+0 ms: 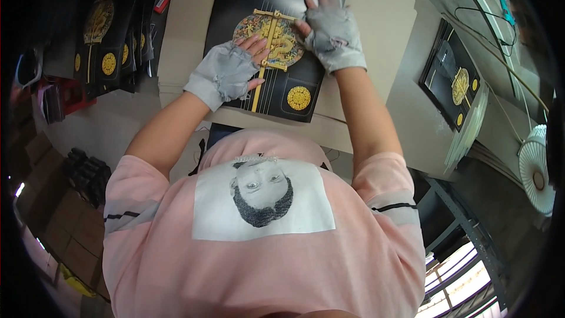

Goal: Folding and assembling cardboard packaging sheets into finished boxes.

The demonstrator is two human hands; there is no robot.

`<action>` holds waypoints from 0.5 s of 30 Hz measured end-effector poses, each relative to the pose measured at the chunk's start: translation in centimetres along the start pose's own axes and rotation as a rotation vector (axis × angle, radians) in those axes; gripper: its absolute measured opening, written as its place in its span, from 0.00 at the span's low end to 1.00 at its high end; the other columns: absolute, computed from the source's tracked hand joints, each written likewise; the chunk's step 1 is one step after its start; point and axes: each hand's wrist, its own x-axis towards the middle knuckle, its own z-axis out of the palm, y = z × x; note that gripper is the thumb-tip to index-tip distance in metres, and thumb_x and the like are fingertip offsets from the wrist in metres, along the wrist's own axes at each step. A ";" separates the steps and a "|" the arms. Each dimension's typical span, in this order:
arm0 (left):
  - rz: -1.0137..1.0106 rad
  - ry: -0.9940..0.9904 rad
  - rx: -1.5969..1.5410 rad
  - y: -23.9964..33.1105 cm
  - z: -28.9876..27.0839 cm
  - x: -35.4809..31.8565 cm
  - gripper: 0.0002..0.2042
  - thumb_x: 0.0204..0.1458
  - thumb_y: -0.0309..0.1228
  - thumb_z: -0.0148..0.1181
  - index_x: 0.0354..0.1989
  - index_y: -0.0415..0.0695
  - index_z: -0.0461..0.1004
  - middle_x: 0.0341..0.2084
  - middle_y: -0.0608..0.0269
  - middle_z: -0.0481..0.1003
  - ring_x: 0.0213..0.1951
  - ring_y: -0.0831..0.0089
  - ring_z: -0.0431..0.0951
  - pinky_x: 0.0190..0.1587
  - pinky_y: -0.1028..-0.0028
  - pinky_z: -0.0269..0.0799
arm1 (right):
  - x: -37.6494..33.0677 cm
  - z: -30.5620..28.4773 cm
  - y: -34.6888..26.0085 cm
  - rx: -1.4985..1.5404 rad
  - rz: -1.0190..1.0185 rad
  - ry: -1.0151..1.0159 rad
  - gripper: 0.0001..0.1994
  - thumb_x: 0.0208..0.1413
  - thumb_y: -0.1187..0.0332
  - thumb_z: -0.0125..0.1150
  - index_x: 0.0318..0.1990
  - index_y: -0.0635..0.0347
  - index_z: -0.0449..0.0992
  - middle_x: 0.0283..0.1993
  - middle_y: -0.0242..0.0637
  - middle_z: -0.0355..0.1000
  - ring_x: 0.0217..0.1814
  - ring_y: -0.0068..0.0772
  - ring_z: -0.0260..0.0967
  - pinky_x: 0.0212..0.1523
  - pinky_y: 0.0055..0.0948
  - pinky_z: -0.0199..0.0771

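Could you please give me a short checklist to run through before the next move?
1. Left hand placed: ok, fingers on the black printed sheet, over the dragon medallion's lower-left part.
2. Right hand placed: ok, open over the sheet's right edge.
3. Grey fingerless gloves worn: ok, on both hands.
4. Sheet supported: ok, it lies on the pale board.
5. Sheet unmarked under the hands: cannot tell, they cover it.
6. Other black printed piece apart: ok, at far right.
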 end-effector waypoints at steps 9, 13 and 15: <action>-0.040 -0.089 -0.125 -0.3 -0.3 0.5 0.35 0.57 0.51 0.60 0.70 0.43 0.66 0.71 0.54 0.64 0.74 0.60 0.60 0.75 0.58 0.54 | 11.9 -4.3 5.1 0.036 0.121 -0.012 0.34 0.67 0.44 0.48 0.70 0.62 0.66 0.73 0.58 0.62 0.76 0.55 0.58 0.73 0.51 0.57; -0.060 -0.109 -0.148 -0.5 -0.1 0.3 0.35 0.57 0.51 0.60 0.70 0.43 0.66 0.71 0.55 0.65 0.74 0.60 0.60 0.75 0.58 0.53 | 14.9 -2.8 6.3 0.066 0.191 0.022 0.35 0.67 0.43 0.48 0.72 0.60 0.64 0.77 0.57 0.57 0.81 0.53 0.51 0.77 0.51 0.51; -0.035 -0.056 -0.120 0.1 0.0 -0.1 0.36 0.57 0.52 0.60 0.70 0.43 0.67 0.71 0.55 0.65 0.74 0.59 0.59 0.75 0.59 0.53 | 15.0 -2.7 6.3 0.060 0.194 0.066 0.36 0.67 0.43 0.48 0.73 0.61 0.63 0.77 0.57 0.57 0.81 0.53 0.50 0.78 0.51 0.50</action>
